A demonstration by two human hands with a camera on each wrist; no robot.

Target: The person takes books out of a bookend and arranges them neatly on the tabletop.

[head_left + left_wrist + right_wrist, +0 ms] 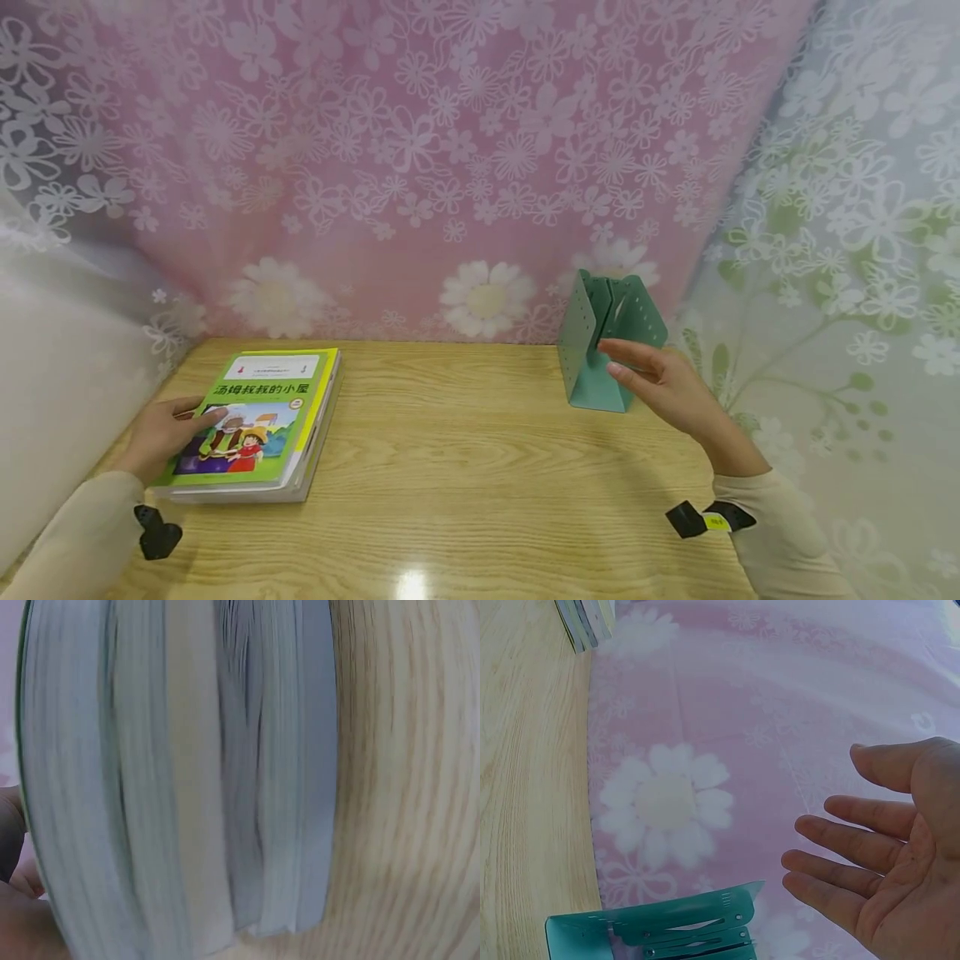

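A stack of several books lies at the left of the table, topped by a green-covered picture book [255,392] with a yellow book beneath it. My left hand [168,429] rests on its left side, thumb on the cover. The left wrist view shows the stack's page edges [150,765] up close, with part of the hand above the cover. At the back right stands a teal metal bookend [600,392] with small holes. My right hand [671,387] is in front of it, fingers extended; the right wrist view shows it apart from the bookend, holding nothing.
The wood-grain table [450,450] ends at the back against a pink floral curtain [390,208]. Pale floral fabric [847,333] hangs at the right, and white fabric [67,333] borders the left side.
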